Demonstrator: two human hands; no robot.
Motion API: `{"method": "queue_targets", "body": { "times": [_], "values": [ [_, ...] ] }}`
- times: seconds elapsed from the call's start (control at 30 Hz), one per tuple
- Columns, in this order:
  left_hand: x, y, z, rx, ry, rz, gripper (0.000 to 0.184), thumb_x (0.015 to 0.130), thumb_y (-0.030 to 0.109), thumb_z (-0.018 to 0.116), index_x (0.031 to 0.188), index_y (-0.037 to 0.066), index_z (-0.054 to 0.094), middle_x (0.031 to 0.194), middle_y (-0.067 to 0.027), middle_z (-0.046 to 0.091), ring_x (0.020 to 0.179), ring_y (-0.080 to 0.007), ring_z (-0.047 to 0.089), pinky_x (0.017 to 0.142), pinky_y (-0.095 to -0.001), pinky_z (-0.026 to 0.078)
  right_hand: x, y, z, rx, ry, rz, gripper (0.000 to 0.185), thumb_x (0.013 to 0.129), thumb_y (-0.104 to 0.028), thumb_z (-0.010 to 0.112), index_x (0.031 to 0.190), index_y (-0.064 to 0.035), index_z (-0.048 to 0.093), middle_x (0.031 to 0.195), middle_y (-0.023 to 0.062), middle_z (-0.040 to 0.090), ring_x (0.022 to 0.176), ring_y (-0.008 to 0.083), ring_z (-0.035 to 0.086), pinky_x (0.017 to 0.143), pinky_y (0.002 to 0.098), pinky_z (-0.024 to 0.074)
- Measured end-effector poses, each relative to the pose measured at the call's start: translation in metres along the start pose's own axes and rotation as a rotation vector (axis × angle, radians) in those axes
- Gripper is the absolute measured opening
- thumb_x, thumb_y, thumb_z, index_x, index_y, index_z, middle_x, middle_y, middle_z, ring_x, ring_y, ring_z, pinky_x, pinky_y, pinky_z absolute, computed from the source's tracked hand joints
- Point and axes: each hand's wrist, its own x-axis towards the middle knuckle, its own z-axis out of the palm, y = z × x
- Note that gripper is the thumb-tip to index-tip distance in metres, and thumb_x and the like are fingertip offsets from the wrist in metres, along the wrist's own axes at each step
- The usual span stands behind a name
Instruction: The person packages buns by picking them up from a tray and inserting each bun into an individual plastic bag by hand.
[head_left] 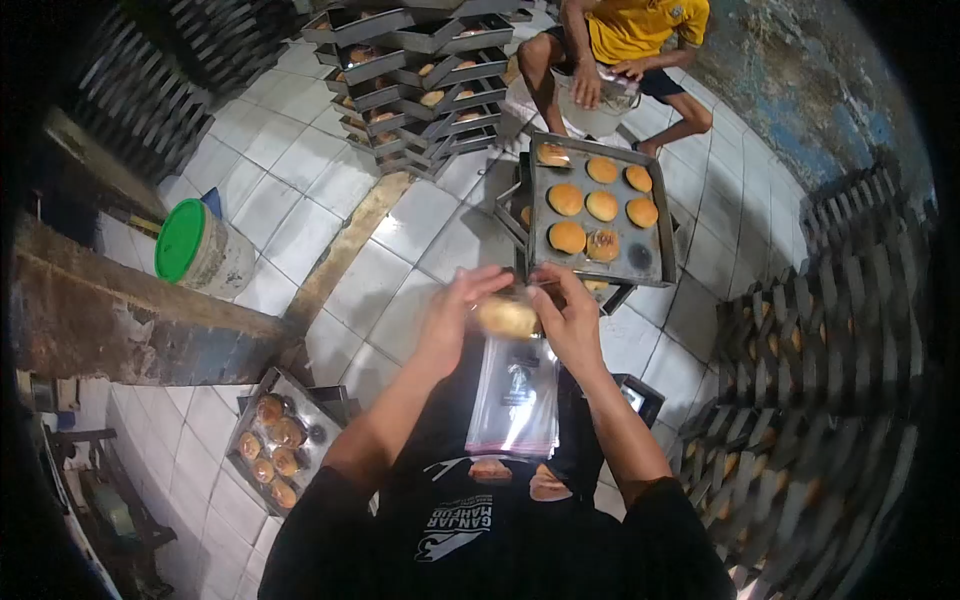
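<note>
A golden bun (508,319), smeared by motion, is between my two hands above my lap. A shine around it looks like clear plastic film, but the blur hides the detail. My left hand (452,322) holds the bun's left side, its fingers reaching over the top. My right hand (568,325) pinches at the upper right edge with thumb and fingers. Below, a stack of clear plastic bags (514,400) with dark print lies on my lap. Just beyond my hands, a metal tray (618,258) carries several golden buns, one with a topping.
Another tray (246,462) at lower left holds several shiny buns. Stacked trays (400,60) stand ahead, with more stacks (800,380) at right. A green-lidded bucket (232,262) sits at left by a wooden post (150,310). A person in a yellow shirt (630,38) sits beyond the tray.
</note>
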Motion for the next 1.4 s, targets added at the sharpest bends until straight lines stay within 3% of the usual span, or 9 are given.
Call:
{"method": "queue_targets", "body": {
  "times": [0.07, 0.2, 0.53, 0.6, 0.73, 0.93, 1.07, 1.3, 1.4],
  "values": [
    [0.001, 0.001, 0.014, -0.055, 0.025, -0.006, 0.032, 0.106, 0.022, 0.054, 0.121, -0.003, 0.068, 0.117, -0.0096, 0.072, 0.115, -0.0184, 0.064, 0.099, -0.0306, 0.049, 0.010, 0.018, 0.005, -0.022, 0.047, -0.044, 0.024, 0.098, -0.007, 0.064, 0.119, 0.0037, 0.062, 0.101, 0.0078, 0.070, 0.086, 0.0104, 0.065, 0.076, 0.0244, 0.0515],
    [0.021, -0.008, 0.015, 0.530, 0.152, 0.475, 0.019, 0.103, 0.011, 0.058, 0.105, -0.002, 0.072, 0.104, -0.0078, 0.071, 0.098, -0.0160, 0.066, 0.092, -0.0281, 0.049, 0.013, 0.028, 0.006, 0.024, 0.123, 0.073, 0.023, 0.105, -0.016, 0.057, 0.113, 0.0039, 0.065, 0.097, 0.0090, 0.069, 0.085, 0.0122, 0.065, 0.077, 0.0261, 0.0514],
    [0.043, -0.011, 0.022, 0.357, 0.135, 0.379, 0.020, 0.106, 0.018, 0.056, 0.094, 0.003, 0.061, 0.080, 0.0007, 0.061, 0.078, -0.0073, 0.058, 0.072, -0.0242, 0.048, 0.018, 0.012, -0.002, -0.257, 0.138, -0.375, 0.034, 0.109, -0.025, 0.049, 0.092, 0.0021, 0.062, 0.086, 0.0050, 0.063, 0.078, 0.0139, 0.057, 0.073, 0.0315, 0.0478],
    [0.049, -0.014, 0.022, 0.162, 0.297, 0.289, 0.024, 0.107, 0.020, 0.054, 0.091, 0.003, 0.058, 0.080, -0.0004, 0.063, 0.078, -0.0078, 0.060, 0.071, -0.0240, 0.049, 0.016, 0.020, 0.002, 0.016, 0.185, -0.053, 0.030, 0.107, -0.023, 0.052, 0.095, 0.0015, 0.065, 0.091, 0.0082, 0.065, 0.087, 0.0177, 0.061, 0.081, 0.0339, 0.0487],
    [0.045, -0.006, 0.031, -0.043, 0.388, 0.297, 0.029, 0.108, 0.023, 0.051, 0.086, 0.005, 0.054, 0.082, -0.0023, 0.065, 0.075, -0.0084, 0.062, 0.069, -0.0241, 0.050, 0.006, 0.020, 0.008, 0.173, 0.197, 0.083, 0.028, 0.106, -0.023, 0.053, 0.099, -0.0001, 0.067, 0.092, 0.0076, 0.065, 0.090, 0.0165, 0.061, 0.084, 0.0323, 0.0482],
    [0.038, 0.002, 0.027, 0.100, 0.242, 0.282, 0.025, 0.108, 0.021, 0.053, 0.089, 0.004, 0.057, 0.080, -0.0034, 0.065, 0.070, -0.0093, 0.062, 0.067, -0.0261, 0.051, 0.012, 0.011, -0.010, -0.032, -0.019, -0.211, 0.025, 0.108, -0.023, 0.052, 0.095, -0.0032, 0.061, 0.087, 0.0020, 0.061, 0.078, 0.0099, 0.055, 0.074, 0.0265, 0.0473],
    [0.046, -0.008, 0.014, 0.085, 0.192, 0.328, 0.023, 0.107, 0.019, 0.055, 0.091, 0.003, 0.058, 0.079, -0.0034, 0.065, 0.070, -0.0094, 0.062, 0.066, -0.0260, 0.052, 0.014, -0.003, -0.022, 0.645, -0.040, 0.068, 0.020, 0.108, -0.021, 0.053, 0.113, -0.0029, 0.060, 0.106, 0.0073, 0.065, 0.099, 0.0151, 0.062, 0.088, 0.0310, 0.0505],
    [0.045, 0.005, 0.019, 0.248, 0.029, 0.326, 0.024, 0.106, 0.021, 0.056, 0.089, 0.003, 0.058, 0.076, -0.0021, 0.065, 0.069, -0.0082, 0.061, 0.065, -0.0250, 0.050, 0.033, -0.033, -0.065, 0.118, -0.472, -0.055, 0.023, 0.106, -0.026, 0.056, 0.115, -0.0053, 0.055, 0.098, 0.0035, 0.065, 0.095, 0.0168, 0.063, 0.086, 0.0379, 0.0527],
    [0.045, 0.004, 0.015, 0.230, 0.100, 0.333, 0.027, 0.107, 0.022, 0.054, 0.087, 0.005, 0.057, 0.075, -0.0014, 0.064, 0.068, -0.0077, 0.060, 0.064, -0.0245, 0.049, 0.035, -0.037, -0.100, 1.046, -0.574, -0.084, 0.025, 0.103, -0.027, 0.060, 0.116, -0.0059, 0.060, 0.093, 0.0047, 0.065, 0.089, 0.0185, 0.065, 0.082, 0.0391, 0.0547]
  ]
}}
